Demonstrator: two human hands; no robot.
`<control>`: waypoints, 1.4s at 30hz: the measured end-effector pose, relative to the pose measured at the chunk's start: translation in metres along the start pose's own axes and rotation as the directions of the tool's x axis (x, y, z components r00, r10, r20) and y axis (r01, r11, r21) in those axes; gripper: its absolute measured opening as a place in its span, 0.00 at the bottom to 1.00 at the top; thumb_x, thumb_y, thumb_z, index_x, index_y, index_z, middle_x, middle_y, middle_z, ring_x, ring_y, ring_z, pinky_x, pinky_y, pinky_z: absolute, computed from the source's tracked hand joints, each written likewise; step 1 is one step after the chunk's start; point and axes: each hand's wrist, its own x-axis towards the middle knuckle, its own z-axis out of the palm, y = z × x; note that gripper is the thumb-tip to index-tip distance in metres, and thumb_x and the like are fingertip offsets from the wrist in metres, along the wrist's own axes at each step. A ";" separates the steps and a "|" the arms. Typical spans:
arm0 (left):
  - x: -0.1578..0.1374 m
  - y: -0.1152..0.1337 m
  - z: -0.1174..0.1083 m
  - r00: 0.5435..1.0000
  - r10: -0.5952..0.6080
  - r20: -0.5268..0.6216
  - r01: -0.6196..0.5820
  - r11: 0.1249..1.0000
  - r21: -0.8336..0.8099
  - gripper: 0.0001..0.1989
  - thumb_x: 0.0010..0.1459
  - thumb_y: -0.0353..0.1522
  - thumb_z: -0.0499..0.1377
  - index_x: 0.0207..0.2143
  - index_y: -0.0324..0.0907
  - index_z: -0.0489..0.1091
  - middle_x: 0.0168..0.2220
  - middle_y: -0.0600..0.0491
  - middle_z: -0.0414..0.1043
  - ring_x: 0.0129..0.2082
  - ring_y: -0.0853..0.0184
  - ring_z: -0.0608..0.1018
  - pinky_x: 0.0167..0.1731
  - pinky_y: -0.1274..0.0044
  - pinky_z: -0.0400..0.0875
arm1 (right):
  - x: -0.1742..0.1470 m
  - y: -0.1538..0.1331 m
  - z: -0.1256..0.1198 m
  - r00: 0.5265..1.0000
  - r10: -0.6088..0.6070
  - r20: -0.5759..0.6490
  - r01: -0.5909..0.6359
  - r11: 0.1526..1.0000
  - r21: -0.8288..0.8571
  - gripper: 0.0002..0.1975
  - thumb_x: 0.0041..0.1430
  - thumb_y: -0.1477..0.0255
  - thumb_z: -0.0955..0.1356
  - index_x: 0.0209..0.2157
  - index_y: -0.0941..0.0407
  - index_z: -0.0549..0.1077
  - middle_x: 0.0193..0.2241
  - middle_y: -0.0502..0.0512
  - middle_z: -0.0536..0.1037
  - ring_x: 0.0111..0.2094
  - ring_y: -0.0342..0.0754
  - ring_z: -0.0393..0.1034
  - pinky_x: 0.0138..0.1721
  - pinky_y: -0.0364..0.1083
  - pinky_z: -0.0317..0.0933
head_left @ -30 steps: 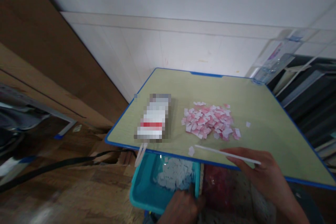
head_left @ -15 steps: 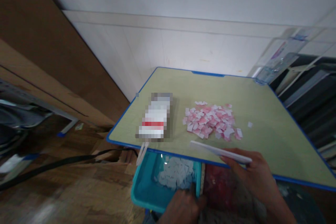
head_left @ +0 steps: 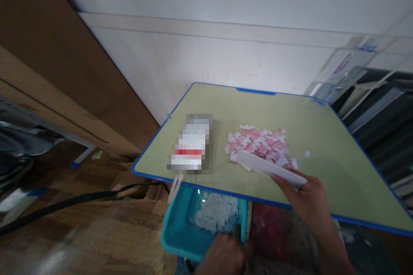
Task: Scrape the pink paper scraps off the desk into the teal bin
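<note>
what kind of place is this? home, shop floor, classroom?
Probably a small workshop or hand-sorting station, not a home. A school-style desk with blue edging holds a heap of pink and white paper bits, a teal bin of white pieces sits below its front edge, and cardboard panels lean at left.

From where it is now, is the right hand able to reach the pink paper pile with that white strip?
Probably yes: the right hand holds the white strip against the near edge of the pink paper pile, nothing between.
</note>
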 end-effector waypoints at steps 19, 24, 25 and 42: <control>0.002 -0.001 0.001 1.000 0.003 -0.016 -0.003 1.000 0.012 0.09 0.54 0.28 0.60 0.39 0.41 0.69 0.31 0.46 0.74 0.27 0.55 0.77 0.23 0.70 0.73 | 0.017 -0.011 0.014 1.000 -0.004 -0.022 0.003 1.000 -0.011 0.11 0.55 0.66 0.66 0.30 0.54 0.79 0.25 0.52 0.82 0.24 0.50 0.75 0.27 0.45 0.69; 0.002 -0.001 -0.005 1.000 -0.005 -0.003 0.005 1.000 0.009 0.07 0.55 0.29 0.60 0.38 0.42 0.69 0.30 0.46 0.74 0.25 0.56 0.76 0.22 0.71 0.73 | 0.017 -0.015 0.013 1.000 -0.021 0.009 0.021 1.000 0.005 0.09 0.53 0.66 0.67 0.28 0.54 0.79 0.22 0.50 0.81 0.21 0.49 0.74 0.23 0.44 0.67; 0.002 0.000 -0.005 1.000 -0.010 -0.005 0.010 1.000 0.006 0.07 0.55 0.30 0.61 0.38 0.42 0.69 0.31 0.46 0.74 0.26 0.56 0.76 0.22 0.71 0.73 | 0.017 -0.015 0.011 1.000 -0.020 0.012 0.019 1.000 0.007 0.09 0.53 0.66 0.67 0.29 0.54 0.79 0.22 0.50 0.81 0.21 0.49 0.74 0.22 0.43 0.67; 0.002 -0.001 0.003 1.000 0.010 -0.004 -0.010 0.999 0.036 0.07 0.56 0.30 0.60 0.39 0.42 0.68 0.30 0.48 0.73 0.28 0.57 0.76 0.25 0.72 0.73 | 0.010 -0.031 0.014 0.967 0.021 0.256 -0.034 0.998 0.046 0.09 0.53 0.66 0.67 0.27 0.53 0.79 0.20 0.48 0.80 0.20 0.46 0.72 0.23 0.42 0.64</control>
